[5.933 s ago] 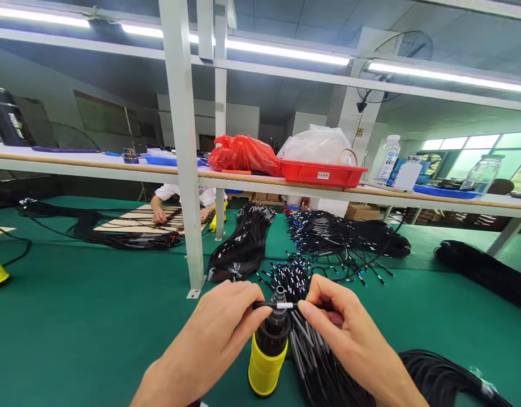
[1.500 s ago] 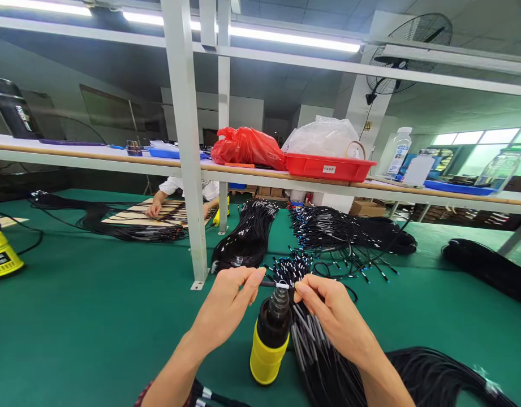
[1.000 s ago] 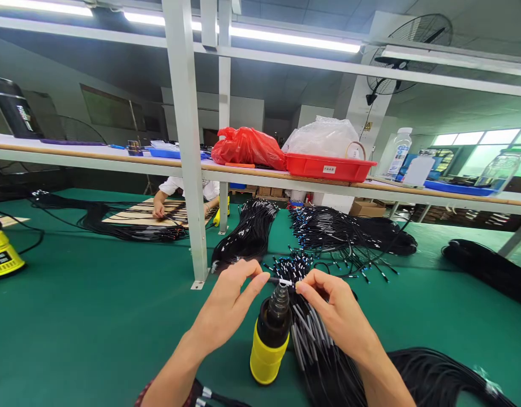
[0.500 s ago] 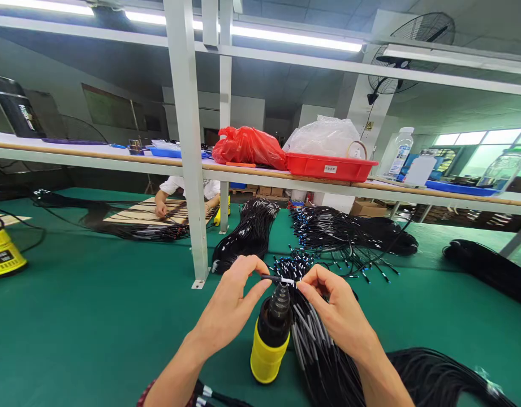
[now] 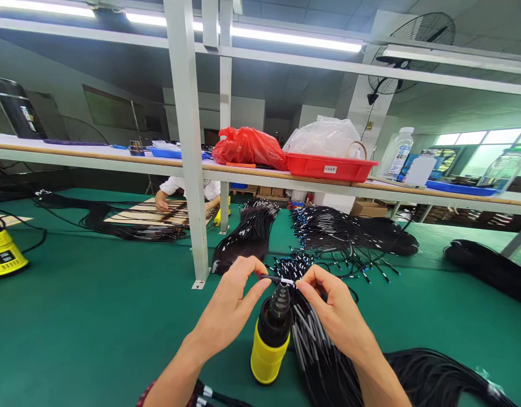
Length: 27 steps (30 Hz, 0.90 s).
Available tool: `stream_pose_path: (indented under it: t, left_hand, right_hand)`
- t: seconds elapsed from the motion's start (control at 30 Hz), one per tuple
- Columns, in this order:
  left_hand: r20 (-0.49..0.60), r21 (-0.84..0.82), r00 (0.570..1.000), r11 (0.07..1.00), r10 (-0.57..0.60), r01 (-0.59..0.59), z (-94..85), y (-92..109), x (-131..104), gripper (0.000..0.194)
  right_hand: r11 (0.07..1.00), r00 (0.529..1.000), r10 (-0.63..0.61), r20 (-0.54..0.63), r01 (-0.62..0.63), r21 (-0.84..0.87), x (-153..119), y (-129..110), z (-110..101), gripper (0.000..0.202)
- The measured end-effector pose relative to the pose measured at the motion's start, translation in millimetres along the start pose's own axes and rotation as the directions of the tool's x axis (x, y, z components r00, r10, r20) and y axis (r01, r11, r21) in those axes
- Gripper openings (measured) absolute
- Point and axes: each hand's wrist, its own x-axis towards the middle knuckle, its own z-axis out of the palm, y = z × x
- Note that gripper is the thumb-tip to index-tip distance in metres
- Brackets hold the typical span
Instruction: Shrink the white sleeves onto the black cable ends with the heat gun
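Black cable [image 5: 271,277] stretches between both hands [image 5: 230,297] above a yellow heat gun [image 5: 272,334].

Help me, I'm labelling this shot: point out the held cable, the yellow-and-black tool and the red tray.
Held cable [image 5: 287,281]: head view, on its white band.
Yellow-and-black tool [image 5: 273,333]: head view, on its black collar.
Red tray [image 5: 311,165]: head view, on its front wall.
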Motion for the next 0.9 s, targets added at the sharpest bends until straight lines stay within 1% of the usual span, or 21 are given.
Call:
stream_pose_path:
  t: [0.07,0.2,0.23,0.3,0.6,0.73,0.83,0.9]
  left_hand:
    - [0.001,0.008,1.000,1.000,0.002,-0.002,-0.7,0.8,0.0,0.015]
    - [0.021,0.080,0.999,0.996,-0.027,0.025,-1.5,4.9,0.8,0.042]
    - [0.023,0.093,0.999,0.995,-0.038,0.035,-1.3,5.7,0.9,0.047]
    - [0.019,0.103,0.999,0.993,-0.051,0.049,-0.9,6.5,1.0,0.050]
    - [0.012,0.082,0.998,0.995,-0.063,0.062,-2.4,2.4,-0.9,0.043]
    - [0.002,0.017,0.999,0.998,-0.054,0.054,-2.8,0.1,-1.0,0.031]
    - [-0.016,-0.016,0.999,0.999,-0.033,0.033,-2.0,-1.9,-0.2,0.020]
    - [-0.030,-0.020,0.999,0.999,-0.028,0.027,-1.3,-2.3,0.3,0.015]
  right_hand:
    - [1.000,1.000,0.002,0.000,-0.002,-0.006,-0.9,-1.8,-1.0,0.035]
    - [0.998,1.000,-0.010,0.018,0.011,-0.058,-3.7,-6.7,-2.6,0.042]
    - [0.997,1.000,-0.010,0.020,0.012,-0.071,-4.0,-7.3,-2.4,0.044]
    - [0.997,1.000,-0.006,0.021,0.007,-0.077,-4.0,-7.0,-1.4,0.045]
    - [1.000,0.996,-0.023,0.087,0.024,-0.005,-3.2,-1.1,-2.8,0.035]
    - [0.999,0.998,-0.023,0.061,0.021,0.037,-1.4,1.1,-3.7,0.031]
    - [0.999,0.999,-0.019,0.041,0.018,0.026,-1.3,0.5,-2.8,0.028]
    - [1.000,0.999,-0.017,0.034,0.017,0.013,-1.8,-1.4,-2.0,0.027]
